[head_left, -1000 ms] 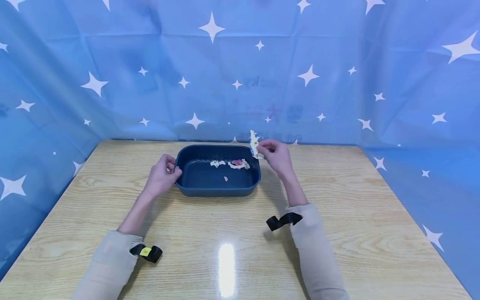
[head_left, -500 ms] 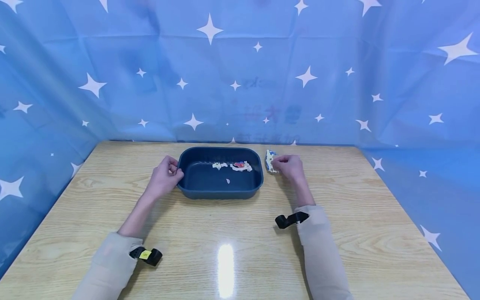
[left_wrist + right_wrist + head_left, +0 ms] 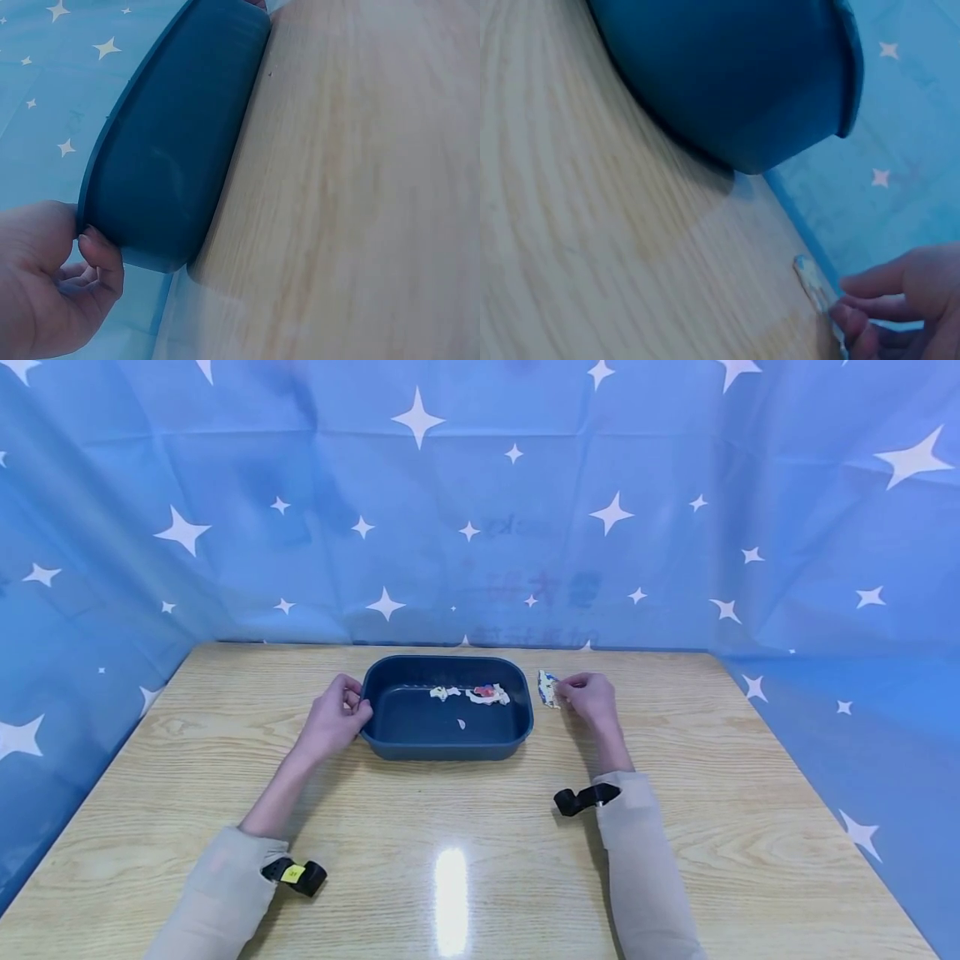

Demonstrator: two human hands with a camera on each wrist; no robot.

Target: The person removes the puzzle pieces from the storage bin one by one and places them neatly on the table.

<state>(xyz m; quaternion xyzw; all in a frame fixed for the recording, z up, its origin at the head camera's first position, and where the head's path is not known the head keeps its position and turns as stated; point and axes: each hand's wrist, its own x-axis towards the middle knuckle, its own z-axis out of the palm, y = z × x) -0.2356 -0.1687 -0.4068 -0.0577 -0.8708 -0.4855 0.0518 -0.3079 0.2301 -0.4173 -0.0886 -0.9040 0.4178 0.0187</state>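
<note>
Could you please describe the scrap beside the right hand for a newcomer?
On the wooden table sits a dark blue tray. Right of it, by the right hand, is a white-and-blue scrap; the other scraps lie inside the tray.

Hands (image 3: 337,717) flank a blue tub (image 3: 447,752) (scraps (image 3: 487,695) inside).
</note>
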